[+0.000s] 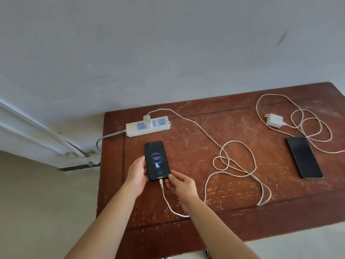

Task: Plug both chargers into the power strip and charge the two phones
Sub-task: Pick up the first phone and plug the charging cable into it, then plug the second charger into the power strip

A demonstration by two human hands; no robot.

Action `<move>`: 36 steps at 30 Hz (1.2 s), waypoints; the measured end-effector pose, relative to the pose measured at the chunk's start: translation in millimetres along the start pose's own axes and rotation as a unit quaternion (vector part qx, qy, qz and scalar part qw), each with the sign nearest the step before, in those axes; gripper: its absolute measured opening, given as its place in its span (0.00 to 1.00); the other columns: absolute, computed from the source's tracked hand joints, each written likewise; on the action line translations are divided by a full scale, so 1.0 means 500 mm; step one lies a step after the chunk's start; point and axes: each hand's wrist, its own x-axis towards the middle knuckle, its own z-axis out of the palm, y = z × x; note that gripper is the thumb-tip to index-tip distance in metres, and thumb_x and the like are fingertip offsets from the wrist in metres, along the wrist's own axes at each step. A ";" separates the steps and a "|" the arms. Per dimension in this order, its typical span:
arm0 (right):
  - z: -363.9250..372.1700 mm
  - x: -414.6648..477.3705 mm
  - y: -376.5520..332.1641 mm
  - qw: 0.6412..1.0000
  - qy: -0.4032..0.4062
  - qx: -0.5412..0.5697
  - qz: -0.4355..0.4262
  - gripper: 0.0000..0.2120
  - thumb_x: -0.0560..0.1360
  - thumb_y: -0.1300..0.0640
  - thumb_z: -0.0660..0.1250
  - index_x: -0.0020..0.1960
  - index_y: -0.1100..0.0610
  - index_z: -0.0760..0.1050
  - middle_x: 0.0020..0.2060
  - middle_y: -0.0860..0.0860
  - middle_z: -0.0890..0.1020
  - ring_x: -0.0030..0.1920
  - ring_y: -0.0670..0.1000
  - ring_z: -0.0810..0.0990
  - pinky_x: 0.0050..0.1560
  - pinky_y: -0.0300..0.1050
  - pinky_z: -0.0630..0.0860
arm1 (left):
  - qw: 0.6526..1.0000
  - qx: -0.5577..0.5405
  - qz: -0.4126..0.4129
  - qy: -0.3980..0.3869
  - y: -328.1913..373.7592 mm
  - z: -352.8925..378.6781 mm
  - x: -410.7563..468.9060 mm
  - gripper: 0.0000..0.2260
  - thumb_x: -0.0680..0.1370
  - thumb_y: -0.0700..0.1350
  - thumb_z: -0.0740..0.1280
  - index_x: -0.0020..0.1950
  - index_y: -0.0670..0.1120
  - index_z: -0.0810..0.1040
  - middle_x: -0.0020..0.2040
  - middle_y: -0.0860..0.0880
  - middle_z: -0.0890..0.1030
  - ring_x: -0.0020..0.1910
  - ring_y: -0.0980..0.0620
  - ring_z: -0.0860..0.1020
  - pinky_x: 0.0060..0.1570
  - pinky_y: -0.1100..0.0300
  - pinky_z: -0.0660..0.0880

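A white power strip [134,130] lies at the table's far left with one white charger [147,120] plugged into it. Its cable [226,157] loops across the table and ends in the bottom of a black phone [156,160], whose lit screen shows a charging graphic and 44.90%. My left hand [137,174] grips that phone's left edge. My right hand [182,185] touches its lower right corner, fingers beside the cable plug. A second white charger [274,120] lies unplugged at the far right with its coiled cable [306,126]. A second black phone [304,157] lies dark near it.
The worn brown wooden table [186,139] stands against a grey-white wall [168,53]. The power strip's grey cord [104,138] hangs off the left table edge. A white frame [37,135] and pale floor lie to the left.
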 end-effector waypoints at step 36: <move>-0.128 -0.171 -0.172 0.679 0.291 -0.581 -0.342 0.28 0.83 0.42 0.52 0.80 0.50 0.55 0.81 0.58 0.52 0.80 0.60 0.50 0.78 0.60 0.53 | 0.633 0.660 0.403 -0.026 0.119 -0.027 -0.089 0.29 0.83 0.60 0.53 0.80 0.45 0.61 0.81 0.42 0.61 0.80 0.43 0.58 0.76 0.44 0.59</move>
